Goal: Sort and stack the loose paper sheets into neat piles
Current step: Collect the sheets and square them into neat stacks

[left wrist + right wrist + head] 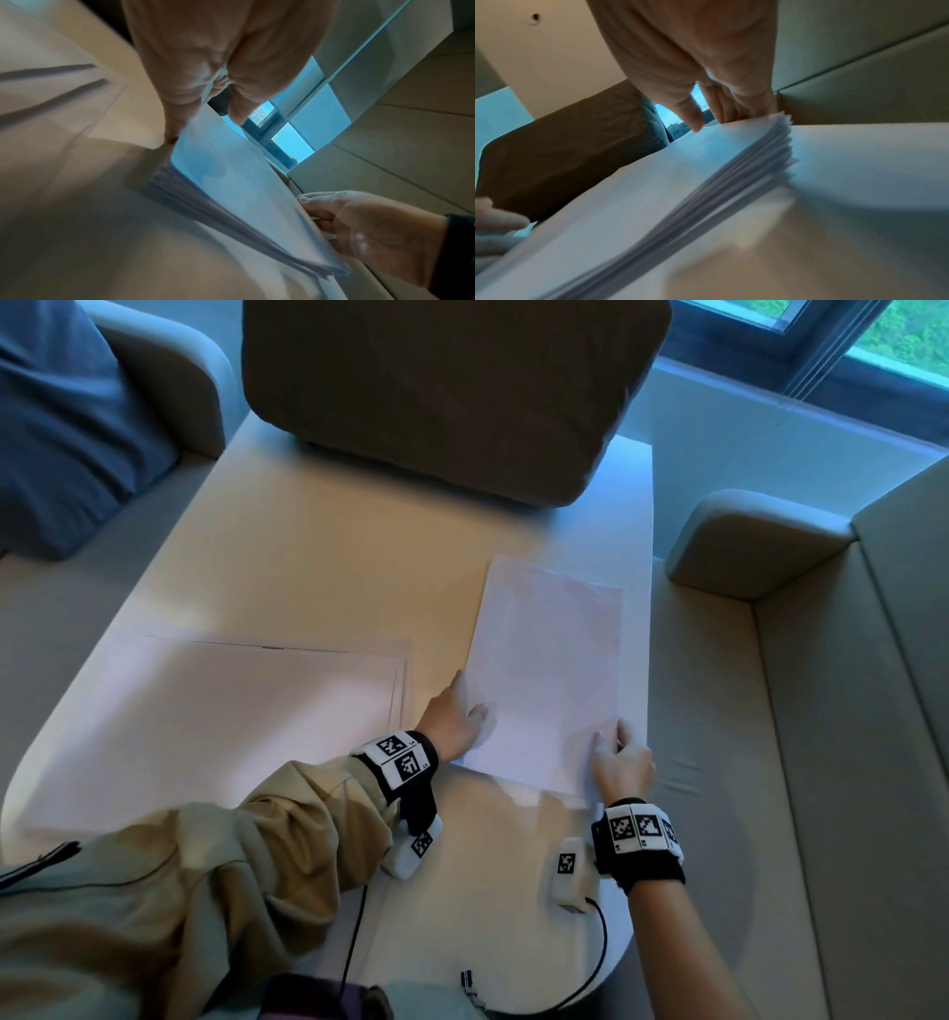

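A stack of white paper sheets [549, 670] lies lengthwise on the right side of the beige table [318, 557], with its near end raised a little over a shadow. My left hand [464, 706] holds the stack's left edge, index finger along the edge and thumb on top. At the near right corner my right hand [613, 747] grips the stack, thumb on the top sheet. The left wrist view shows the stack's [244, 192] fanned edges between both hands. In the right wrist view the thumb and fingers [731, 115] clamp the stack [654, 192]. A second pile of larger sheets [231, 721] lies flat on the table's left.
A brown cushion [452, 387] rests on the table's far end. Sofa seats flank the table, with an armrest [744, 541] at the right and a blue cushion [67, 428] at the far left. A window [898, 336] is at the back right.
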Demonstrator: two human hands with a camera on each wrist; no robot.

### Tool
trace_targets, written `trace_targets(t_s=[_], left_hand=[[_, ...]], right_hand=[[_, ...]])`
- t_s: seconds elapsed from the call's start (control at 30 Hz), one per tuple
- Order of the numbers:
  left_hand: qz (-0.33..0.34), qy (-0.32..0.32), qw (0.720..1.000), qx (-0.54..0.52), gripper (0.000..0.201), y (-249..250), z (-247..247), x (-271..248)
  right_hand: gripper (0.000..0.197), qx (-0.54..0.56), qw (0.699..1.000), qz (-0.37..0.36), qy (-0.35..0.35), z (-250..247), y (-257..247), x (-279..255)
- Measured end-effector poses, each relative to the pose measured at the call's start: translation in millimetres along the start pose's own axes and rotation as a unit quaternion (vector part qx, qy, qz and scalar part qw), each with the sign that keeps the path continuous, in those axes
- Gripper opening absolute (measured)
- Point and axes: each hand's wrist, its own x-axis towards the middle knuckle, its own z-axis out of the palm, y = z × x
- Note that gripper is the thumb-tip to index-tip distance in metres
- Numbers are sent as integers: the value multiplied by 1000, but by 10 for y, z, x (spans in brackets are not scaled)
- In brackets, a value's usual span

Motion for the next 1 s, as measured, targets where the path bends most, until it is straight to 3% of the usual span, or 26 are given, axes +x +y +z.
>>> trace_targets(t_s=[0.07, 0.13, 0.2, 0.33, 0.53, 0.67, 0.73, 0.77, 0.83, 0.93, 1.0], left_hand=[[33, 7, 999, 25, 78, -18, 5, -11], [54, -26, 996, 68, 111, -73, 5, -24], [66, -67, 988, 126, 135, -136, 12, -44], [66, -96, 973, 201, 140, -154, -3, -84], [73, -78, 969, 224, 111, -129, -20, -85], [75, -92, 970, 214, 116, -182, -40, -78], [79, -99, 973, 191, 121, -183, -72, -100], [71, -99, 979, 165, 119, -173, -98, -107], [39, -84, 990, 107, 102, -132, -153, -102], [-17, -77, 996, 44, 83, -98, -151, -68], [-33, -83, 996, 26, 79, -84, -103, -82]], right_hand=[[52, 33, 999, -1, -29, -54, 16, 1], [98, 61, 994, -12, -87, -104, 75, 19], [142, 9, 988, -40, -148, -129, 145, 22], [154, -135, 966, -91, -202, -124, 185, -42], [144, -196, 962, -117, -151, -53, 187, -39], [145, -200, 958, -127, -160, -100, 199, -28], [141, -141, 967, -103, -186, -158, 186, 15], [131, -81, 974, -84, -196, -186, 189, 53], [93, 24, 983, -25, -183, -203, 167, 118], [76, 77, 989, 20, -126, -111, 197, 243], [59, 58, 992, 16, -115, 8, 267, 307]])
